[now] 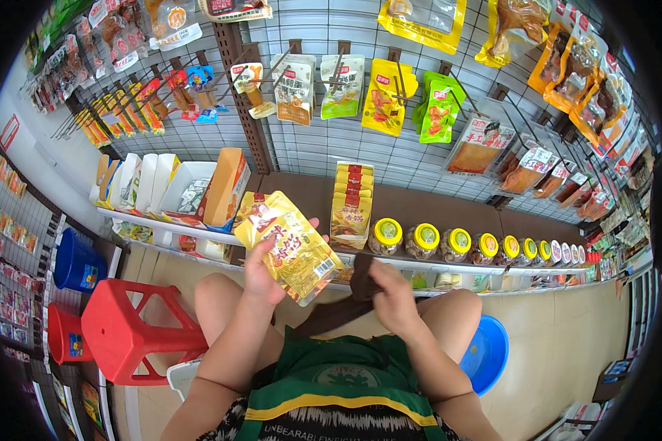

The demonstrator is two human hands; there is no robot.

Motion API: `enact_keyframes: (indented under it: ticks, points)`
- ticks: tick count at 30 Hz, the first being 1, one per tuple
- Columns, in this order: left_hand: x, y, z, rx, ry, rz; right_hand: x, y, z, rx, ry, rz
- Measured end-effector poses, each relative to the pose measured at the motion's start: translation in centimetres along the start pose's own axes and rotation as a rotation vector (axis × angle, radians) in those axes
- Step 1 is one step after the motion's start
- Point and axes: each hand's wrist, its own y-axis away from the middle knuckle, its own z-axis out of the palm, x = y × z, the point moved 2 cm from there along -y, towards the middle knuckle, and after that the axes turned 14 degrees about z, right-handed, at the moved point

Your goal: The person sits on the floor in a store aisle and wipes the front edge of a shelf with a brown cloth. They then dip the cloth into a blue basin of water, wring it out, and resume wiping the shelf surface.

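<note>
My left hand (262, 275) grips gold foil food pouches (295, 251), at least two, fanned slightly over each other and tilted in front of the shelf. The front pouch bears red printing and a barcode. In my right hand (394, 297) a dark brown cloth (336, 315) is bunched, its loose end trailing down to the left above my lap. Just beyond my hands, a display box of similar gold pouches (352, 215) stands on the brown shelf (303, 184). To its right, a clear jar with a yellow lid (387, 234) begins a row of several jars.
Open cartons (190, 190) line the shelf's left part. Hanging snack packs (389, 99) fill the wire grid wall above. A red plastic stool (121, 331) stands at my left, near blue (77, 259) and red buckets (66, 333). A blue basin (485, 355) sits on the floor at my right.
</note>
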Motion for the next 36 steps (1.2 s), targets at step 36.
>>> enact_keyframes:
  ticks: [36]
  points:
    - [-4.8,0.9,0.1,-0.082,-0.756,0.135,0.9,-2.8,2.1,-0.012,-0.695,0.321]
